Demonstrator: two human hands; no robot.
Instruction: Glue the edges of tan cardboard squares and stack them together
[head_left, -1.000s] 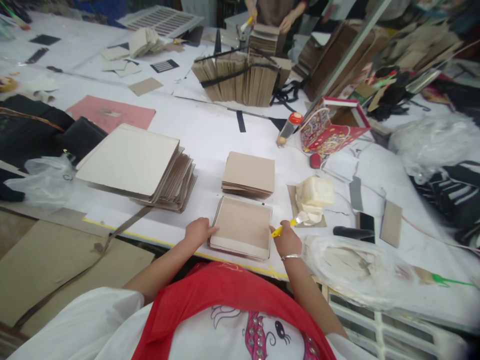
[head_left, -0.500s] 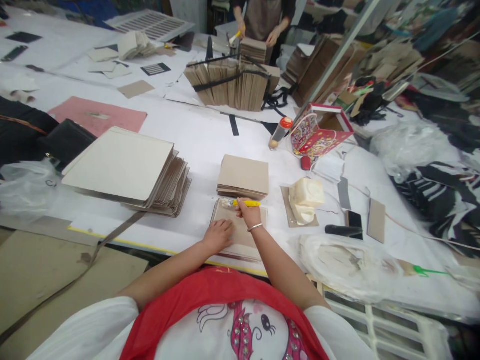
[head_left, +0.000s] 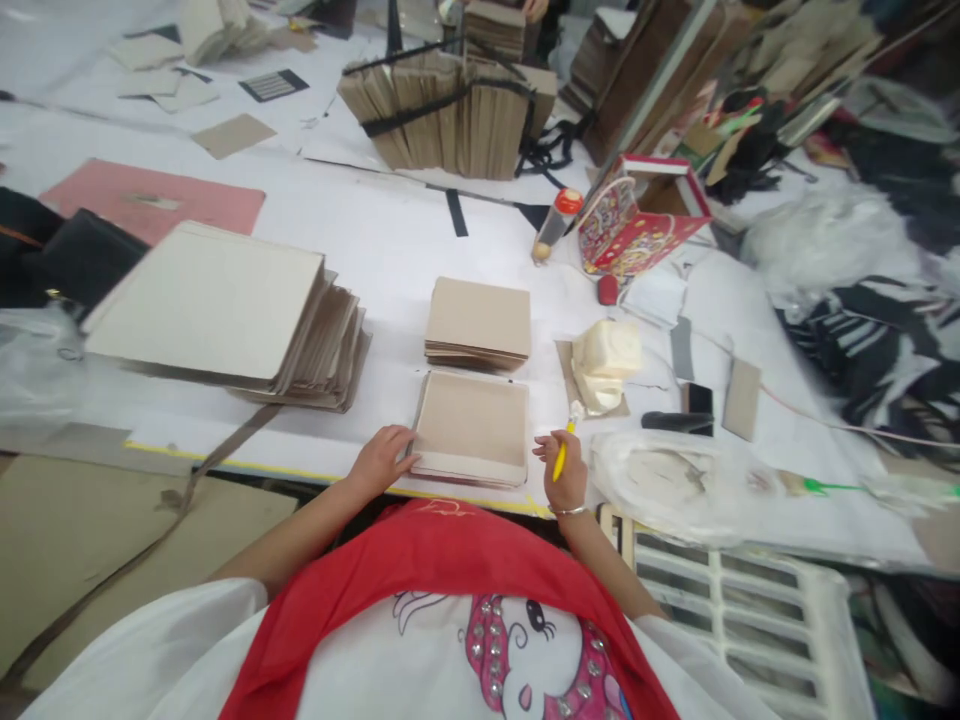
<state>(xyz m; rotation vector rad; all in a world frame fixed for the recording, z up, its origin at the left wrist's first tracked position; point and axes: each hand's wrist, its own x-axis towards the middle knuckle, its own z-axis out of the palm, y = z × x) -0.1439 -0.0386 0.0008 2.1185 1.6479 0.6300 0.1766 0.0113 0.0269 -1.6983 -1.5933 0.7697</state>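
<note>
A low stack of cardboard sheets (head_left: pixel 471 425) lies before me, its top sheet bordered by a paler strip along the near and right edges. At the stack's left edge rests my left hand (head_left: pixel 381 460), fingers extended and touching its side near the front corner. My right hand (head_left: pixel 566 472), with a bracelet at the wrist, is to the right of the stack, closed around a yellow-handled brush (head_left: pixel 561 460). The brush's whitish bristles point away from me. Just beyond lies a second, taller stack of cardboard pieces (head_left: pixel 478 318). A cream-coloured block (head_left: pixel 609 360) sits on a card at the right.
Large boards (head_left: pixel 206 300) are piled at the left. A plastic-lined tub (head_left: pixel 667 475) stands right of my right hand, beside a slatted white rack (head_left: pixel 720 600). Further back are a red gift bag (head_left: pixel 645 220), a red-capped bottle (head_left: pixel 556 225) and strapped cardboard bundles (head_left: pixel 450 115).
My right hand has moved off the cardboard to the right with the brush. My left hand has slid from the top sheet to its left edge. The view has tilted downward.
</note>
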